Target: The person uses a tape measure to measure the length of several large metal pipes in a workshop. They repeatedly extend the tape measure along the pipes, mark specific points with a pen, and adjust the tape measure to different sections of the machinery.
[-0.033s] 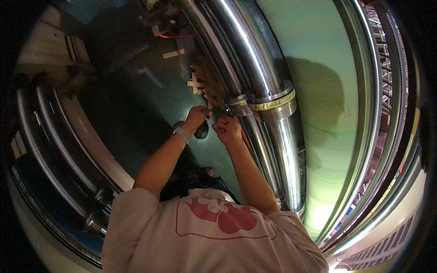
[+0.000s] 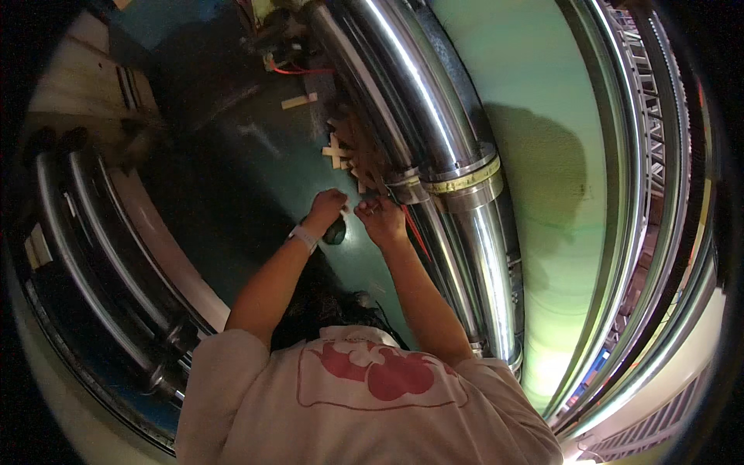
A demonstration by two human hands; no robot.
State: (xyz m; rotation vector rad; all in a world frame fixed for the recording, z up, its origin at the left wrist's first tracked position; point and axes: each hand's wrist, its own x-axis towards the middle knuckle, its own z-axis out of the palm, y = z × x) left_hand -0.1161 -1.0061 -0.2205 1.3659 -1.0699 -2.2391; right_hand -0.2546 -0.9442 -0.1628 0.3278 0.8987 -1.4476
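Observation:
My left hand [image 2: 328, 206], with a pale band on its wrist, is raised in front of me with its fingers pinched together. Close by on its right, my right hand [image 2: 383, 222] is curled, its fingertips facing the left hand's across a narrow gap. Anything held in either is too small to make out. Just beyond the fingers, several pale tape-like strips [image 2: 335, 152] cross one another beside the steel rollers. Below my left hand, a dark rounded thing, perhaps a shoe [image 2: 335, 231], shows against the green floor [image 2: 364, 267].
Long shiny steel rollers [image 2: 449, 116] with a yellow ringed collar [image 2: 465, 180] run along my right. Past them curves a wide pale green surface [image 2: 542, 70]. Dark metal bars [image 2: 116, 232] stand at the left. A red cable [image 2: 302, 71] and a lone pale strip [image 2: 299, 101] lie farther ahead.
My left hand has shifted slightly left and down, while my right hand has moved slightly left. The hands stay close together, and the whole view has tilted a little.

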